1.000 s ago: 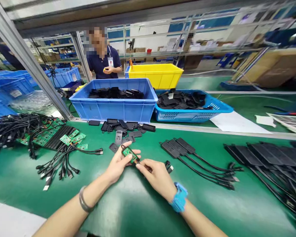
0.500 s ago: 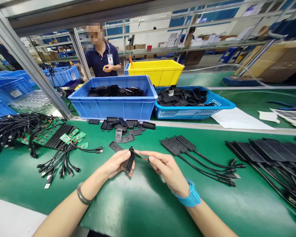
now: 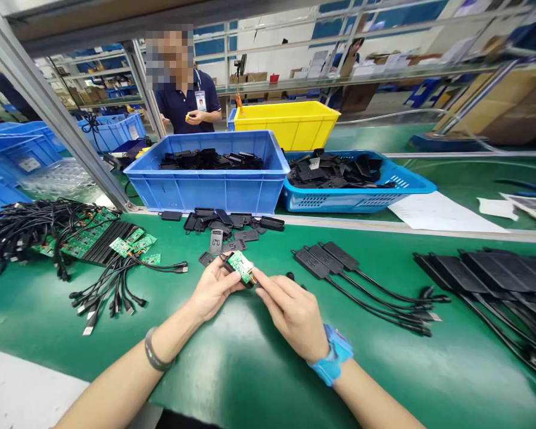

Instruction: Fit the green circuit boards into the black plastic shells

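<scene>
My left hand (image 3: 214, 287) and my right hand (image 3: 290, 310) meet over the green mat, both pinching one small black plastic shell with a green circuit board (image 3: 241, 266) seated in it. The board faces up between my fingertips. A black cable end (image 3: 290, 276) lies just beyond my right fingers. Loose black shell halves (image 3: 226, 226) lie scattered just beyond my hands. Further left is a pile of green boards with black cables (image 3: 93, 244).
A blue bin of black parts (image 3: 214, 185) and a blue basket (image 3: 406, 185) stand behind, a yellow bin (image 3: 286, 122) beyond. Finished black cable units (image 3: 339, 265) lie to the right, more at the far right (image 3: 495, 274). A person in dark blue (image 3: 187, 101) stands across the bench.
The piece between my hands has been turned: half a second ago its black edge showed, now the green board faces up. My hands have closed together on it.
</scene>
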`<state>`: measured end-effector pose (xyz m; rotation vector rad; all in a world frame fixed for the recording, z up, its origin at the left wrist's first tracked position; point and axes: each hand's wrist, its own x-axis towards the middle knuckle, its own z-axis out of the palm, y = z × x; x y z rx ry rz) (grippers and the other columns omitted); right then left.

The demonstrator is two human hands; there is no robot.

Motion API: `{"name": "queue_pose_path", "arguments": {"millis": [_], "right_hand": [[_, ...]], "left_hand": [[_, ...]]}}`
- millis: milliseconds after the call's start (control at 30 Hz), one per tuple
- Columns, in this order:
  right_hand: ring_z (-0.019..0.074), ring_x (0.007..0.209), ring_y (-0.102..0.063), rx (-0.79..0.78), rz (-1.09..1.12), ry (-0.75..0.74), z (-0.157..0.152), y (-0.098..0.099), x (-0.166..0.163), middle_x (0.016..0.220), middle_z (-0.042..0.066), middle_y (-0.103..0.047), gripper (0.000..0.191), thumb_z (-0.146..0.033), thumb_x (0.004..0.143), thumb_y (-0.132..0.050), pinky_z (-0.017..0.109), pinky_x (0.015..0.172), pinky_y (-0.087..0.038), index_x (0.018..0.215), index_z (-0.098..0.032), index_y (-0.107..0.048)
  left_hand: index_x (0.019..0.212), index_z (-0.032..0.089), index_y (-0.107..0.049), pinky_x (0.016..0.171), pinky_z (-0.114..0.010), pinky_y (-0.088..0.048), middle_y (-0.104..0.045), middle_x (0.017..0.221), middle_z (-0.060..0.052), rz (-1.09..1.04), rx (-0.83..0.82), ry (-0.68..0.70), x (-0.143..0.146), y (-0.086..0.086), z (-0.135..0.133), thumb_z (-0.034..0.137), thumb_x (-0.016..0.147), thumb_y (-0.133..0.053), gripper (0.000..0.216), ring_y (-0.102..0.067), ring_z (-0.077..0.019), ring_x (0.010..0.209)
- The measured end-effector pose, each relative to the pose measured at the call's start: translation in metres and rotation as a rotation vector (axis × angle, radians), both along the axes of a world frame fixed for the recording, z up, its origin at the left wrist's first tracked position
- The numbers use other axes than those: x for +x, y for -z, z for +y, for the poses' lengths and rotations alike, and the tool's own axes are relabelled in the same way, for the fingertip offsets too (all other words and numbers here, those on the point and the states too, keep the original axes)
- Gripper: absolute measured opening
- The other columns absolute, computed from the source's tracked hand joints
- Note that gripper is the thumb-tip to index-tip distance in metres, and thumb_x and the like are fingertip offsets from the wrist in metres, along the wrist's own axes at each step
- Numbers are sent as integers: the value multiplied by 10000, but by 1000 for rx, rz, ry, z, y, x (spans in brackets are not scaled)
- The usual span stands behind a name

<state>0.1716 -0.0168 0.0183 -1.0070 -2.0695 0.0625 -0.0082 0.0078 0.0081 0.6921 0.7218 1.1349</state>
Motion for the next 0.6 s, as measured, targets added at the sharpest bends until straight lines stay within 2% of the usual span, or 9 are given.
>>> {"name": "queue_pose_path", "arguments": {"millis": [133, 300, 433, 533, 600], "right_hand": [[160, 720, -606, -50, -51, -56, 0, 1, -1, 824, 50, -655, 359, -194, 969, -451, 262, 643, -488, 1308, -217, -570], [160, 747, -607, -125, -75, -92, 2, 3, 1, 826, 44, -646, 335, -198, 970, -452, 259, 660, -489, 1271, -220, -599], [157, 733, -597, -92, -146, -115, 4, 6, 3, 826, 38, -666, 340, -181, 971, -449, 260, 653, -479, 1272, -232, -598], [164, 711, -590, -45, -154, -83, 3, 7, 1, 815, 48, -675, 347, -173, 966, -450, 272, 637, -475, 1277, -207, -600], [161, 716, -592, -85, -80, -93, 1, 5, 0, 814, 50, -671, 343, -184, 966, -449, 269, 641, -477, 1270, -203, -607]], "left_hand": [[1287, 196, -488, 841, -349, -519, -656, 1191, -143, 7, 38, 72, 0, -4, -3, 222, 772, -739, 574, -633, -252, 1072], [1300, 195, -485, 851, -339, -508, -673, 1145, -128, 19, 67, 78, -3, -2, -2, 223, 793, -716, 558, -640, -240, 1052], [1281, 180, -505, 851, -337, -505, -704, 1035, -110, 94, 82, 46, -2, 0, -1, 236, 807, -705, 518, -661, -210, 964], [1303, 195, -489, 821, -341, -520, -694, 1072, -117, 93, 56, 56, -2, -2, -1, 249, 802, -707, 549, -656, -232, 994], [1336, 224, -465, 804, -368, -536, -672, 1139, -120, 31, 37, 92, -4, -4, -2, 262, 797, -707, 592, -652, -256, 1017]]}}
